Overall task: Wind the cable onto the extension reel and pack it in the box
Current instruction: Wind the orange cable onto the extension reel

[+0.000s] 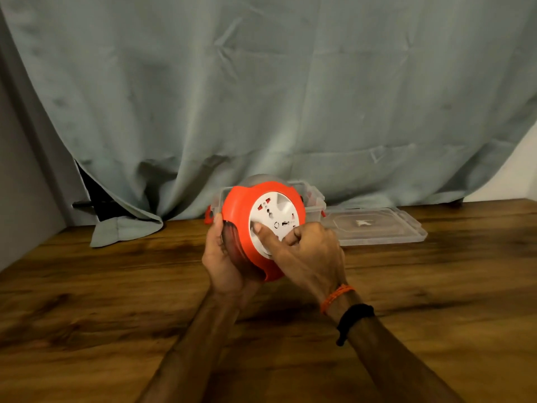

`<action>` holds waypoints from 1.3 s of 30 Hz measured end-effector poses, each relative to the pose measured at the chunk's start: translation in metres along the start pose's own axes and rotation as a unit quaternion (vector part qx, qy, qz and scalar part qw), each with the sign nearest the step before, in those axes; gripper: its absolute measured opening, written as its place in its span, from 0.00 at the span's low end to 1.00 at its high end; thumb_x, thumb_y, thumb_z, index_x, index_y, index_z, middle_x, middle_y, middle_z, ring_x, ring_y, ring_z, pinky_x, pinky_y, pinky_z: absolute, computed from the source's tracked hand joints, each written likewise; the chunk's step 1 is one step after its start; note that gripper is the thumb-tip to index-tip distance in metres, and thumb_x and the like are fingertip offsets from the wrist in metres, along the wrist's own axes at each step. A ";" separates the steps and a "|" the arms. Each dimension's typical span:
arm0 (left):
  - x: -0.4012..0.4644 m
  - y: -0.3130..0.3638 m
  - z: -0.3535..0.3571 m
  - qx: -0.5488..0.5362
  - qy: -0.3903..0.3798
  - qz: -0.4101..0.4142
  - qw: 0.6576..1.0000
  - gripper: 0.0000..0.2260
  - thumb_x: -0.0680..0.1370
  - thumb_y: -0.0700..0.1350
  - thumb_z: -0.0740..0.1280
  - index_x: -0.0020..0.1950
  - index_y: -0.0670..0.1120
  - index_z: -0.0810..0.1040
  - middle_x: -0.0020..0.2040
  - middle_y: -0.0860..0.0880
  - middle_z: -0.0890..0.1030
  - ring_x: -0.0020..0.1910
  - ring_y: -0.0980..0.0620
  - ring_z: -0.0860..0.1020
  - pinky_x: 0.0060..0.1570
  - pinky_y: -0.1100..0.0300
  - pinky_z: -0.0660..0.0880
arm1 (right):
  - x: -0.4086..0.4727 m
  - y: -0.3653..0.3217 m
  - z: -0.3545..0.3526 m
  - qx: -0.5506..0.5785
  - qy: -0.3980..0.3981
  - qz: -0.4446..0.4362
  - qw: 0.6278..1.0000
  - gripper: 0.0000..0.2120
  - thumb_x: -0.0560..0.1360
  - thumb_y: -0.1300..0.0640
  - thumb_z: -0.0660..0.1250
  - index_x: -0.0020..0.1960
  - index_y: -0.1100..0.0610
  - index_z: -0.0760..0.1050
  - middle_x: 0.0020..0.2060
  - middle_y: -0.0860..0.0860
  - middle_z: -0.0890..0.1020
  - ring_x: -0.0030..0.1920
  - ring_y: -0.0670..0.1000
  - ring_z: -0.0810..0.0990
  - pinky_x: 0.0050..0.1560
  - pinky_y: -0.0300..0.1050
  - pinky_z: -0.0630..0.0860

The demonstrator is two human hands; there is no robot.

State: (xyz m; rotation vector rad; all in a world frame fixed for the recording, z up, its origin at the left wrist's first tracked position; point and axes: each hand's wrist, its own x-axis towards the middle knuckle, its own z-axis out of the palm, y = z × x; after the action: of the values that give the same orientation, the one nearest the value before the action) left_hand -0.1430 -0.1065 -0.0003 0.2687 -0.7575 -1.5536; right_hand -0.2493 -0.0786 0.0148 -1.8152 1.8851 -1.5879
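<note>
Left hand (pixel 222 258) grips orange extension reel (pixel 241 216) rim, held above table (pixel 116 301); right hand (pixel 302 245) fingers curled on white socket face, likely cranking. Winding seemingly ongoing; loose cable not visible. Open box (pixel 315 205) behind, far centre, unpacked; lid (pixel 377 228) right.

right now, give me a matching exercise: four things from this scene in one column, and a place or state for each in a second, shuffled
Things:
1. reel
2. box
3. lid
4. curtain

Places or states:
A. flat on the table, right of the box
B. hanging behind the table
C. held up in both hands
D. open, standing behind the reel

Pairs: 1-C, 2-D, 3-A, 4-B

The left hand cups the reel's rim; the right hand has its fingers on the white face.
</note>
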 end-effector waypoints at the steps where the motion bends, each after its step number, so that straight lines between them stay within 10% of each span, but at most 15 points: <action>1: 0.001 0.001 0.000 -0.006 -0.004 0.001 1.000 0.29 0.81 0.61 0.52 0.68 0.43 0.78 0.64 0.38 0.81 0.63 0.37 0.79 0.65 0.39 0.73 | 0.002 0.002 -0.001 -0.014 0.004 -0.018 1.000 0.34 0.63 0.26 0.64 0.25 0.58 0.74 0.21 0.48 0.78 0.28 0.44 0.79 0.29 0.46 0.77; 9: 0.002 0.004 -0.005 0.006 -0.009 -0.017 1.000 0.32 0.79 0.64 0.53 0.74 0.43 0.71 0.69 0.37 0.76 0.68 0.35 0.74 0.70 0.33 0.65 | 0.022 0.017 -0.028 -0.077 -0.024 -0.175 0.981 0.12 0.64 0.41 0.70 0.43 0.47 0.75 0.22 0.40 0.68 0.30 0.48 0.74 0.40 0.48 0.78; 15: 0.001 0.003 -0.005 0.005 -0.030 -0.035 0.999 0.33 0.75 0.64 0.56 0.71 0.43 0.74 0.68 0.36 0.77 0.68 0.34 0.75 0.70 0.31 0.64 | 0.024 0.022 -0.036 -0.161 -0.071 -0.237 0.955 0.27 0.65 0.43 0.66 0.64 0.45 0.70 0.26 0.41 0.68 0.32 0.54 0.77 0.42 0.51 0.78; 23: 0.000 0.003 -0.006 0.015 -0.036 -0.044 0.998 0.32 0.74 0.64 0.56 0.68 0.44 0.77 0.66 0.37 0.79 0.64 0.35 0.78 0.66 0.32 0.69 | 0.024 0.028 -0.032 -0.199 -0.048 -0.260 0.944 0.31 0.65 0.40 0.64 0.67 0.45 0.70 0.36 0.51 0.82 0.42 0.58 0.81 0.47 0.53 0.77; 31: 0.000 0.001 -0.004 0.011 -0.023 -0.017 1.000 0.31 0.75 0.63 0.57 0.66 0.43 0.79 0.65 0.37 0.80 0.64 0.36 0.78 0.68 0.34 0.68 | 0.017 0.025 -0.027 -0.206 -0.018 -0.216 0.954 0.31 0.64 0.37 0.70 0.64 0.47 0.72 0.46 0.53 0.83 0.49 0.59 0.80 0.51 0.51 0.71; 39: 0.002 -0.004 -0.003 0.025 0.009 0.019 0.999 0.32 0.74 0.60 0.59 0.68 0.39 0.76 0.64 0.34 0.79 0.65 0.34 0.77 0.69 0.36 0.68 | 0.002 0.003 -0.002 -0.059 0.024 0.005 0.998 0.32 0.57 0.25 0.60 0.24 0.56 0.70 0.24 0.48 0.77 0.33 0.51 0.80 0.33 0.46 0.76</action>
State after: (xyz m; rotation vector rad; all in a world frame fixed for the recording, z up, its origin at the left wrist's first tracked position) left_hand -0.1448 -0.1093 -0.0045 0.3037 -0.7845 -1.4948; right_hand -0.2532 -0.0797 0.0149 -1.8241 2.0483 -1.5623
